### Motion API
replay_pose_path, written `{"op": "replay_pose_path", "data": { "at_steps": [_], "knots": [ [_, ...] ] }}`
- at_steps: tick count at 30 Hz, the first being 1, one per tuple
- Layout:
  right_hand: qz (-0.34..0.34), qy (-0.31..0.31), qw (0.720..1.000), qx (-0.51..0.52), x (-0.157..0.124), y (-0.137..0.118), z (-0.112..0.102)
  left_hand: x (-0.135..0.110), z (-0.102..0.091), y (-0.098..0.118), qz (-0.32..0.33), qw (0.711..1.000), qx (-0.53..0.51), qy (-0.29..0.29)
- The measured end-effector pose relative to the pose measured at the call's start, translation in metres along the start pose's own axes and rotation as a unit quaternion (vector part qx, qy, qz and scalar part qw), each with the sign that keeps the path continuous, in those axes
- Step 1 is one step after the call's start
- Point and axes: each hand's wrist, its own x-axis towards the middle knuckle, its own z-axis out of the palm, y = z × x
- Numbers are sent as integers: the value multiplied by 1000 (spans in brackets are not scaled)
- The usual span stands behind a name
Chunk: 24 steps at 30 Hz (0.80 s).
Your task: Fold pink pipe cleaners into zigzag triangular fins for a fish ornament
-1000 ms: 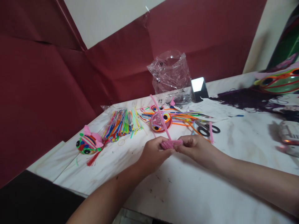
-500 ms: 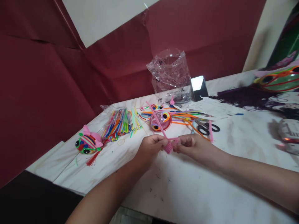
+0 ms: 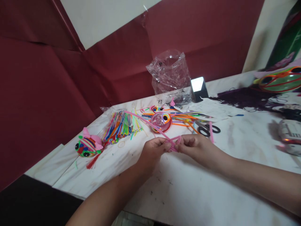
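My left hand (image 3: 154, 151) and my right hand (image 3: 197, 148) meet over the white table (image 3: 188, 194), both pinching a folded pink pipe cleaner (image 3: 172, 142). Its long free end sticks out to the upper left, over the bundle of coloured sticks (image 3: 122, 125). Just behind my hands lies a round pink piece with stuck-on eyes (image 3: 161, 121) among loose coloured strips. A finished striped fish-like toy with pink ears and a red tassel (image 3: 88, 146) sits to the left.
Black-handled scissors (image 3: 208, 129) lie behind my right hand. A crumpled clear plastic bag (image 3: 170, 75) and a small shiny stand (image 3: 198, 88) are at the back by the red wall. A green lantern-like figure (image 3: 279, 81) and a white device (image 3: 290, 138) are at the right.
The pink pipe cleaner's free end has swung down from pointing up and back to lying low toward the left. My hands have kept their pinch and turned the folded part.
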Motion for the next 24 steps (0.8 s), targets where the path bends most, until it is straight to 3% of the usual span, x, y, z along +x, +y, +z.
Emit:
{"op": "replay_pose_path", "data": {
  "at_steps": [10, 19, 24],
  "knots": [
    [33, -32, 999, 20, 2, -2, -1, 0, -3, -2, 15, 1000, 5, -12],
    [36, -52, 996, 60, 8, 7, -3, 0, 3, 5, -17, 996, -75, -49],
    [31, -75, 994, 79, 9, 16, -2, 1, 4, 5, -33, 997, -63, -14]
  ]
}}
